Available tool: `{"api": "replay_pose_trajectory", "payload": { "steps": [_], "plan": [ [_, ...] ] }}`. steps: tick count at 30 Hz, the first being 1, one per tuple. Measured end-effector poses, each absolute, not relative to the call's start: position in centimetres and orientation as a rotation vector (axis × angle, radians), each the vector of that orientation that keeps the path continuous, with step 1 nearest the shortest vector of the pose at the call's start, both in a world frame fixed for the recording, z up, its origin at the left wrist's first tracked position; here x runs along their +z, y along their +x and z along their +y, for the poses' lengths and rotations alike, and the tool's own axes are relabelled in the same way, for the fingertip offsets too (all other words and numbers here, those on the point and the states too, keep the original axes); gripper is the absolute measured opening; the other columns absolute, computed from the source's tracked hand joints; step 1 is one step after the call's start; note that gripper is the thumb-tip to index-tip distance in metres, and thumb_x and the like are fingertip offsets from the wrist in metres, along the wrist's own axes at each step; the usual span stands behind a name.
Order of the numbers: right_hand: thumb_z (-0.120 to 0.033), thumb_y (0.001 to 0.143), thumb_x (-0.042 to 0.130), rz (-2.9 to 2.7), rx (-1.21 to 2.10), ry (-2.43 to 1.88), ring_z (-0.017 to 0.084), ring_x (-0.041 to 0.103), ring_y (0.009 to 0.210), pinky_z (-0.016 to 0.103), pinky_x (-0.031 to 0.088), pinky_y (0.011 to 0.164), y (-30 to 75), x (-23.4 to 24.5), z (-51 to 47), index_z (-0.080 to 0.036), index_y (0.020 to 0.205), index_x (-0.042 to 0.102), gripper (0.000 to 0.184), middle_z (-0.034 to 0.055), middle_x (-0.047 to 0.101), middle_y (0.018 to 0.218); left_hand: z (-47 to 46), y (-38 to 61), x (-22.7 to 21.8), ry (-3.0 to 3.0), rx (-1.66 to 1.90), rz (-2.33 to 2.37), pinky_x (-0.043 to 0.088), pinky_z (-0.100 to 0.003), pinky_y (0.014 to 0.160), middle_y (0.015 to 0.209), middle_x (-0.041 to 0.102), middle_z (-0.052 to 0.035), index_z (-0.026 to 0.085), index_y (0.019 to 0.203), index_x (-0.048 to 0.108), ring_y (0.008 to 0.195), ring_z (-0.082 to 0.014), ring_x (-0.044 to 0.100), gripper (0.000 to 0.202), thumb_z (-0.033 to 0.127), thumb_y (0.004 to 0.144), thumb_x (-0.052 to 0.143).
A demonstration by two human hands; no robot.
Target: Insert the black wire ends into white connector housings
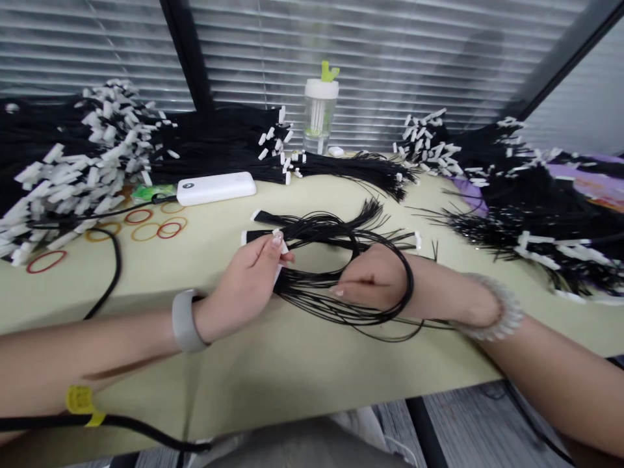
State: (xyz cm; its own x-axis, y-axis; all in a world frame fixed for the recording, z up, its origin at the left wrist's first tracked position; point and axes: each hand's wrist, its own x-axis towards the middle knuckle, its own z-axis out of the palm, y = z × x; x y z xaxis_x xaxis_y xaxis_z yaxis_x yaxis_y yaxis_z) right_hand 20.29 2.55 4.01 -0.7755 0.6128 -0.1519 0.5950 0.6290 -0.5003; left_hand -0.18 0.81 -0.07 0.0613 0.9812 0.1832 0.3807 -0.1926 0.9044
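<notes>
Between my hands a bundle of thin black wires (336, 312) with white connectors at its left end bends round in a loop. My left hand (256, 276) pinches the white connector end (279, 265) of this wire harness. Inside the loop, my right hand (373, 279) has its fingers curled in against the wires, which pass over the back of the hand. Whether the fingers grip strands is hard to see. Just behind lie more black wires with white connectors (254, 216) at the left and a loose, bare-ended tuft (370, 214).
A white power bank (217, 188) with a black cable lies at the left near several rubber bands (139, 216). Piles of black wires with white connectors (92, 169) line the back and the right side (550, 240). A lidded cup (320, 117) stands by the blinds.
</notes>
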Motion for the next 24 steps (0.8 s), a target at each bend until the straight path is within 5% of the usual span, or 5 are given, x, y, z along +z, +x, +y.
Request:
{"api": "replay_pose_trajectory", "payload": {
  "steps": [11,24],
  "plan": [
    [-0.03,0.084,0.037,-2.6,0.854,-0.856,0.003,0.034,0.047,0.016,0.024,0.045,17.3,1.5,1.6,-0.012,0.068,0.058,0.031,-0.0038,0.046,0.051,0.2,-0.1,0.6,1.753,1.08,1.357,0.039,-0.021,0.058,0.067,0.054,-0.0003,0.016,0.068,0.048,0.063,-0.0113,0.049,0.032,0.035,0.087,0.03],
    [-0.022,0.081,0.042,-2.616,0.56,-0.84,0.004,0.044,0.054,0.016,0.032,0.054,16.6,1.5,1.0,-0.014,0.076,0.057,0.017,-0.0018,0.056,0.063,0.4,0.1,0.6,1.764,1.043,1.331,0.036,-0.019,0.055,0.065,0.051,0.0016,0.016,0.067,0.047,0.061,-0.0096,0.046,0.03,0.032,0.087,0.03]
  ]
}}
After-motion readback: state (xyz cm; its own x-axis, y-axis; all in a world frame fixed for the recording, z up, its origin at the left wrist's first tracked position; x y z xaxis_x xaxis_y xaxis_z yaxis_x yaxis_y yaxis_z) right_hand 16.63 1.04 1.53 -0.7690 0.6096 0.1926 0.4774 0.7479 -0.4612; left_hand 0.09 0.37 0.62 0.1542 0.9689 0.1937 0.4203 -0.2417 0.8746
